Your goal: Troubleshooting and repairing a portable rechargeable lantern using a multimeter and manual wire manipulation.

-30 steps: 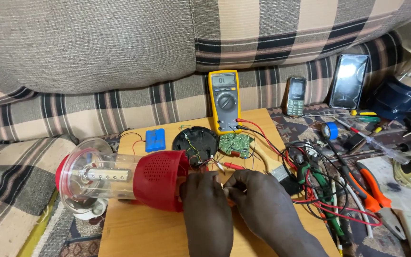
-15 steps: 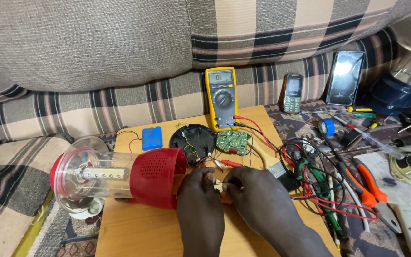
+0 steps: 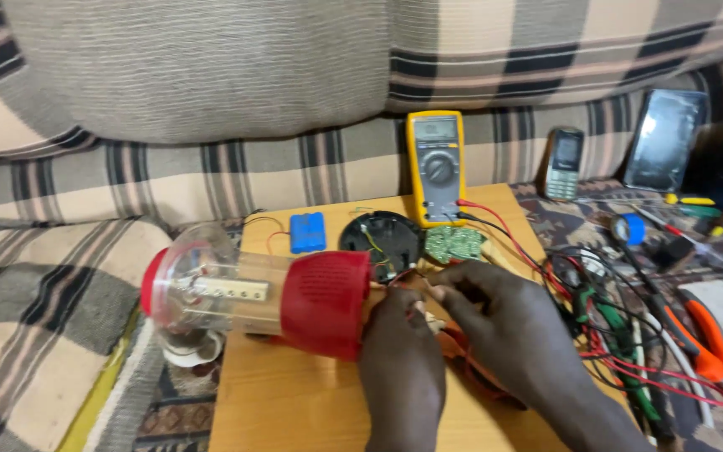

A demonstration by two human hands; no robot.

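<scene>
Your left hand (image 3: 403, 368) and right hand (image 3: 504, 322) meet fingertip to fingertip, both pinched narrow on thin wires (image 3: 403, 274) just right of the lantern (image 3: 261, 293) on the counter (image 3: 294, 402).

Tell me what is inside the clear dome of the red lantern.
Inside the clear dome of the lantern lies a pale strip with a row of small dots, held on thin rods. The red body hides its inner end.

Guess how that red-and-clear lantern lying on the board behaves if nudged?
The lantern lies on its side and is round-bodied, so it probably rolls. Its clear dome looks like thin plastic: likely light, maybe crackable. Wires at its red end beside the left hand could tug.
</scene>
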